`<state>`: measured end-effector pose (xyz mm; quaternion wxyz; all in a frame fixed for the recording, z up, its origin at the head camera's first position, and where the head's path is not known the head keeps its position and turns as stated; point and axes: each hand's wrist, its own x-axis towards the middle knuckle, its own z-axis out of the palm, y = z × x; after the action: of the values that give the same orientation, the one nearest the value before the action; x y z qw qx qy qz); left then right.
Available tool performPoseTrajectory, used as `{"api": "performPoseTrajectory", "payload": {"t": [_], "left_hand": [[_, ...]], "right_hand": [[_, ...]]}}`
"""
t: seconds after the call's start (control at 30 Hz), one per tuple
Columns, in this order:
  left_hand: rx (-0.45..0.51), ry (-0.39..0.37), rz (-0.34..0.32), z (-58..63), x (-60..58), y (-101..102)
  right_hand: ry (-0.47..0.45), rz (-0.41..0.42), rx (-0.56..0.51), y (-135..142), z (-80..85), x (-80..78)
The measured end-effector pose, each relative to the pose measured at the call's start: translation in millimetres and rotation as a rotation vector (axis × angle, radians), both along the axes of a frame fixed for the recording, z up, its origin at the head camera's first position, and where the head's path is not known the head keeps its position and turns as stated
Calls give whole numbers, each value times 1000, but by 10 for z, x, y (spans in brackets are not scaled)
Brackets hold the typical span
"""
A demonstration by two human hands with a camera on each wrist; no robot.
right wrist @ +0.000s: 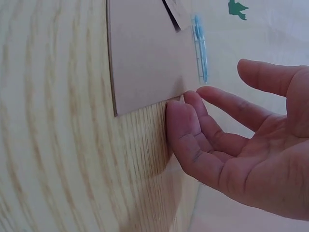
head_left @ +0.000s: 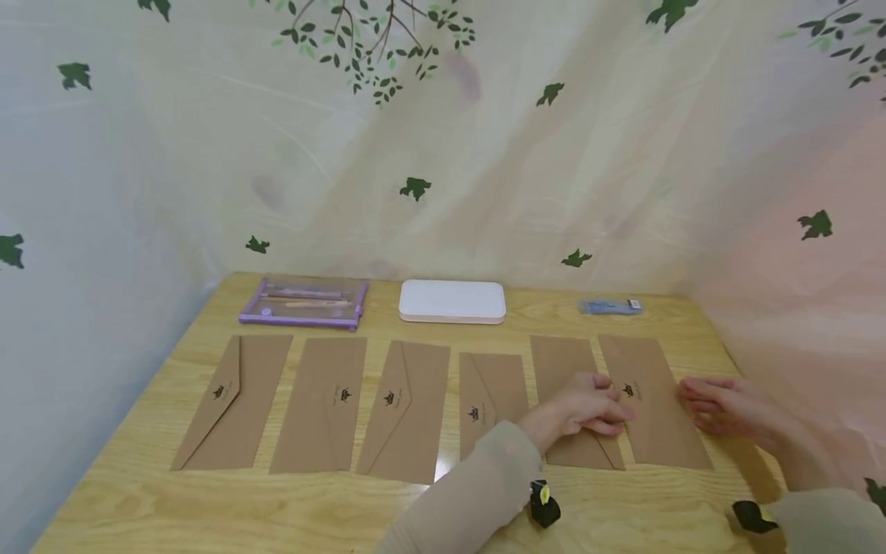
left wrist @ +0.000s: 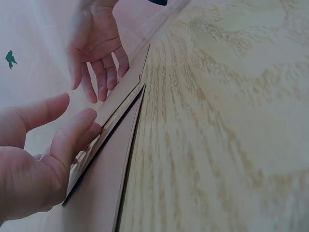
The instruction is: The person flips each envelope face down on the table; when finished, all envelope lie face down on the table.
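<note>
Brown paper envelopes lie in a row across the table, several bearing a small black crown print. My left hand is over the second envelope from the right, its fingertips by the left edge of the rightmost envelope. On the other side, my right hand has its fingertips at that envelope's right edge. Loosely bent fingers and a thumb held apart show on the left hand in the left wrist view. In the right wrist view, the right hand has its palm turned toward the envelope edge, thumb free.
Along the back of the wooden table are a clear pouch with purple trim holding pens, a white case and a blue item in clear wrapping. A leaf-patterned curtain hangs behind and at both sides.
</note>
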<state>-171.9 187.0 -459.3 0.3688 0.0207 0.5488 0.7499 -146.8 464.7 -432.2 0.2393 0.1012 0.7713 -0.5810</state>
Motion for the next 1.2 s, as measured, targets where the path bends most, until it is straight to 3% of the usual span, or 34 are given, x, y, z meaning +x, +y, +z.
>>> {"api": "performPoseTrajectory", "payload": {"t": [0.1,0.33,0.63,0.9,1.07,1.2], "left_hand": [[4,-2,4,-12,11,8],[-10,3,17,-59,91,70],[27,-17,37,-112,89,72],[22,-13,19,-63,62,43],[-28,49,-26,-29,60,44],[-80,99,-69,-4,79,56]], "right_hand": [[12,18,66,0,8,-3],[59,115,55,-57,-108,31],[41,109,50,-150,-90,16],[81,103,34,-86,-87,33],[98,85,-42,29,-91,68],[130,115,-180,102,-78,85]]}}
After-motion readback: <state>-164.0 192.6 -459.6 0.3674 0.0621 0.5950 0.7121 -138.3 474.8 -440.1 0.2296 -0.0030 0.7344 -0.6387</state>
